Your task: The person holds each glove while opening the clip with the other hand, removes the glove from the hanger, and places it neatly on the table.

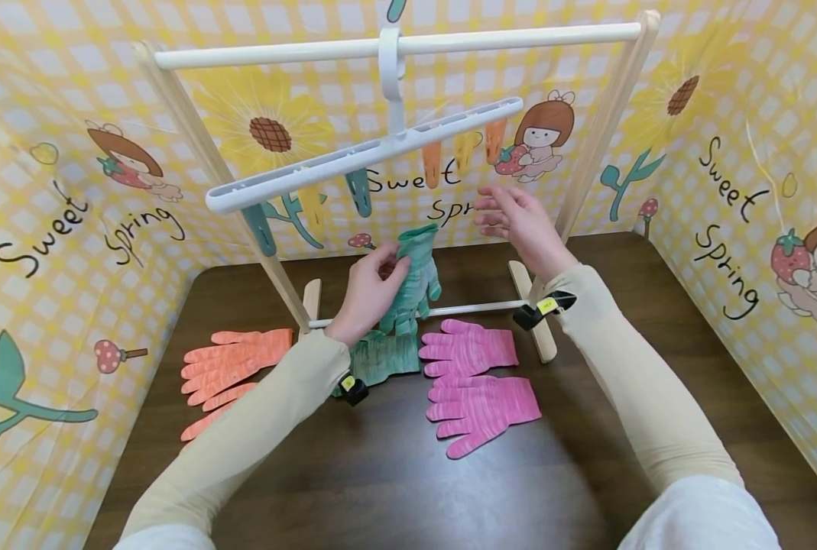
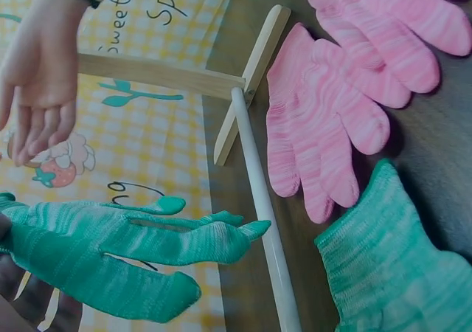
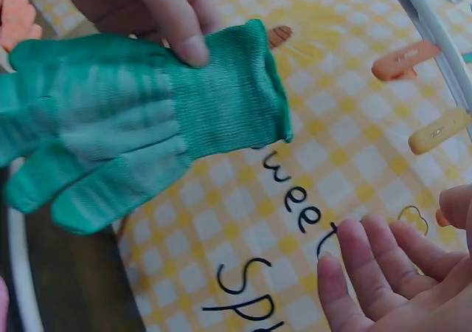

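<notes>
My left hand (image 1: pixel 372 286) pinches a green knit glove (image 1: pixel 413 279) near its cuff. The glove hangs cuff up with its fingers pointing down, and in the right wrist view its palm side (image 3: pixel 118 118) shows. My right hand (image 1: pixel 518 225) is raised to the right of the glove, fingers loosely spread and holding nothing. Above both hands a white clip hanger (image 1: pixel 298 169) hangs tilted, its left end lower. Orange clips (image 1: pixel 432 164) and a yellow clip (image 1: pixel 464 153) dangle from its right half, close above my right hand. A second green glove (image 1: pixel 387 357) lies on the table below.
Two pink gloves (image 1: pixel 480 412) lie at the middle right of the dark table (image 1: pixel 380 481). Orange gloves (image 1: pixel 236 363) lie at the left, partly behind my left sleeve. A wooden-legged rack with a white top rod (image 1: pixel 277 52) carries the hanger. Teal clips (image 1: pixel 358 192) hang on its left half.
</notes>
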The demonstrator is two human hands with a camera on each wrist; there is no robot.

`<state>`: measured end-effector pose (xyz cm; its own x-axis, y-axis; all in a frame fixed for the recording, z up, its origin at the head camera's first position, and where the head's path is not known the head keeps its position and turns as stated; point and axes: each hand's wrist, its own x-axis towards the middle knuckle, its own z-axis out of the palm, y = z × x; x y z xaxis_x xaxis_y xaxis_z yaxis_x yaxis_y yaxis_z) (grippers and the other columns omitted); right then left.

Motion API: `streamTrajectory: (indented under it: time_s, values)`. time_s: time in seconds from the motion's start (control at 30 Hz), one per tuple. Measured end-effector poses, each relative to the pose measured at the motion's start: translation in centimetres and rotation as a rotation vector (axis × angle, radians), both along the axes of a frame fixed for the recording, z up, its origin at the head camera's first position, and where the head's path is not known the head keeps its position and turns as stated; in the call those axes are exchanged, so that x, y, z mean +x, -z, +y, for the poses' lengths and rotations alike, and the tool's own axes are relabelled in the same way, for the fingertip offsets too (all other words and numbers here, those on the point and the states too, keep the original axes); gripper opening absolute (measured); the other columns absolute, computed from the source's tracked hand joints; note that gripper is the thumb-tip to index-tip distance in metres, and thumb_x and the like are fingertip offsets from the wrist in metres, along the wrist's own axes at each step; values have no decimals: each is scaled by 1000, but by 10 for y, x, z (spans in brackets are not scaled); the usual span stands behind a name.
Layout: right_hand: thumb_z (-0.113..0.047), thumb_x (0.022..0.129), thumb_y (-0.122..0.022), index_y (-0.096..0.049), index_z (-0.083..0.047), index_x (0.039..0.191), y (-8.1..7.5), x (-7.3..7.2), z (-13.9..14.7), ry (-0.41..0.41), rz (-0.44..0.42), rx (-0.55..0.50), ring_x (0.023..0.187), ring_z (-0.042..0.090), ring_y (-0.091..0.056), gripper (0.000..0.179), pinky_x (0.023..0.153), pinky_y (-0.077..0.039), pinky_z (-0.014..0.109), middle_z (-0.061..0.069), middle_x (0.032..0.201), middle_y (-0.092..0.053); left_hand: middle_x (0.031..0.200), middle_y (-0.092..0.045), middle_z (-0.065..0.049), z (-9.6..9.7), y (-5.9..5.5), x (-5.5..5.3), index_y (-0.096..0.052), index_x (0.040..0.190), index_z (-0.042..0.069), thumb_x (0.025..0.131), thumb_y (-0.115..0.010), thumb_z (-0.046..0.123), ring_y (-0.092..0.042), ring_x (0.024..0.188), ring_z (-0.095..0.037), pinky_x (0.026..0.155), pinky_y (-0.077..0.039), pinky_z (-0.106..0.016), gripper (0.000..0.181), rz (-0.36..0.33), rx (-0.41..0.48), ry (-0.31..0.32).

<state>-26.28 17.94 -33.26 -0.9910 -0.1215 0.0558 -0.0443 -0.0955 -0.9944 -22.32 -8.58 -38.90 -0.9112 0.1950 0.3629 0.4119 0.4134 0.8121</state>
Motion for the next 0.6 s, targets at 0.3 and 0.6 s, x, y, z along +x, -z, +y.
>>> streamTrajectory:
  time_s: [0.3,0.6]
  values:
    - [-36,113,-42,-53,1,142,15,35,8,-106,-15,128,104,20,-68,49,91,-56,30,6,119,-65,80,-58,-6,-17,-5,25,-66,111,5,107,-57,15,-53,68,-21,63,-42,-31,14,26,-33,36]
    - [-29,112,-50,-59,5,131,36,63,17,-100,105,266,99,22,-70,41,89,-57,30,4,110,-70,78,-54,-5,-32,-6,52,-65,112,7,108,-55,13,-51,65,-22,59,-41,-31,12,-16,-91,78]
